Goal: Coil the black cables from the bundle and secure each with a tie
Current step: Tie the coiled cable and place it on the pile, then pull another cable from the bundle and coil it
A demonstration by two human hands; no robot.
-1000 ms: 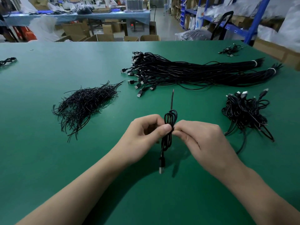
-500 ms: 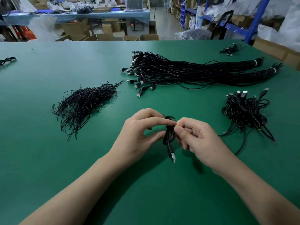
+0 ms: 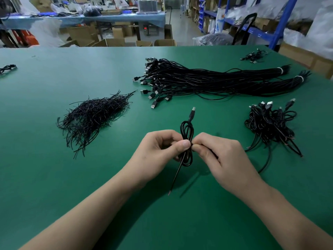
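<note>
A coiled black cable (image 3: pixel 187 129) is held upright above the green table (image 3: pixel 54 177) at its waist. My left hand (image 3: pixel 158 152) pinches the waist between thumb and forefinger. My right hand (image 3: pixel 221 157) pinches the same spot from the right, fingertips touching the left thumb. The cable's USB plug (image 3: pixel 193 109) points up and away, and its bare tail end (image 3: pixel 177 175) hangs down toward me. Whether a tie sits at the waist is hidden by my fingers. The long bundle of black cables (image 3: pixel 207 82) lies beyond.
A heap of black ties (image 3: pixel 93 114) lies left of my hands. A pile of coiled cables (image 3: pixel 270 123) sits on the right. A few loose cables lie at the far right (image 3: pixel 254 55) and far left edge (image 3: pixel 7 68). Boxes and shelving stand beyond the table.
The coil has been turned end over end between my fingers: the USB plug that hung down now points up, and the bare tail now hangs down. Both hands stay together at its waist.
</note>
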